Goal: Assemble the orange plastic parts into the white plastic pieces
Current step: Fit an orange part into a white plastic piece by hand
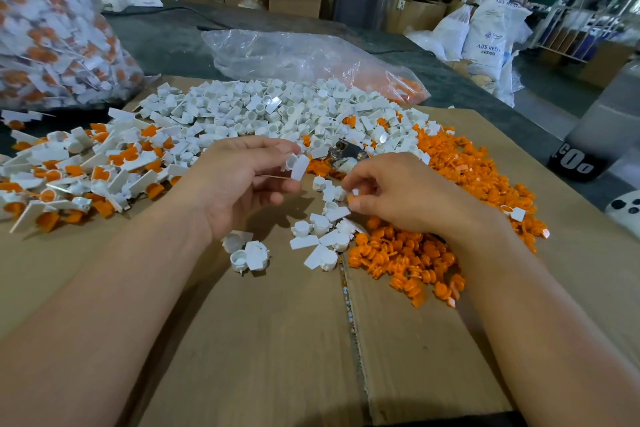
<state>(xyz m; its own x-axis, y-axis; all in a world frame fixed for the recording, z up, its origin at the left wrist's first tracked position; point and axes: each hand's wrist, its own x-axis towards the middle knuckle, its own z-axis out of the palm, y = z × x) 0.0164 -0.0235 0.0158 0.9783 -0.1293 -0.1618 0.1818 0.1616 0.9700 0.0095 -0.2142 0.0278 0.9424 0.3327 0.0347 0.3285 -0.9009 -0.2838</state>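
Observation:
My left hand holds a white plastic piece between thumb and fingertips, just above the cardboard. My right hand pinches a small orange part over a few loose white pieces. A heap of white pieces lies behind both hands. Loose orange parts spread to the right and under my right wrist. Assembled white-and-orange pieces are piled at the left.
Flattened cardboard covers the table. A full clear bag of assembled pieces stands at back left. A nearly flat plastic bag lies behind the heap. A metal tool sits among the parts. A dark cylinder stands at right.

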